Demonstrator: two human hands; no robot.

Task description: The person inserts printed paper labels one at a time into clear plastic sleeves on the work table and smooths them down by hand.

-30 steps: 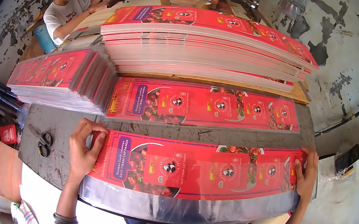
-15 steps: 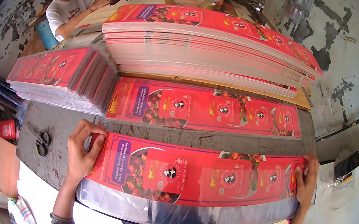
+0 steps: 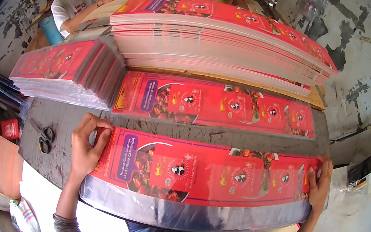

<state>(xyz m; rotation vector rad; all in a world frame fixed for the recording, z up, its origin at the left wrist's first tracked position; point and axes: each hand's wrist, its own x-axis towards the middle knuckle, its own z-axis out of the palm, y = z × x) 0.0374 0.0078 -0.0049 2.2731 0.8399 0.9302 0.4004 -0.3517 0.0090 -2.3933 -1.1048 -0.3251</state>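
Observation:
A long red printed panel (image 3: 206,185), with panda logos and pictures of food, lies across the near edge of the table. Clear plastic film (image 3: 190,217) extends along its lower side towards my body. My left hand (image 3: 88,145) grips the panel's left end, thumb on top and fingers curled round the far side. At the right end, my right hand (image 3: 321,185) holds the panel the same way, thumb lying on the print. Just beyond it, a similar panel in clear plastic (image 3: 215,106) rests flat on the table, apart from the held one.
Behind stands a tall stack of red panels (image 3: 223,50) on a wooden board (image 3: 318,97). A stack of plastic-covered panels (image 3: 57,67) sits at the left, with scissors (image 3: 45,138) nearer me. Another person (image 3: 75,8) works at the back left. A phone (image 3: 361,169) lies at the right.
The whole view has shifted, so the table and stacks appear slightly higher. Both hands keep their grip on the panel's ends, with little movement against the table.

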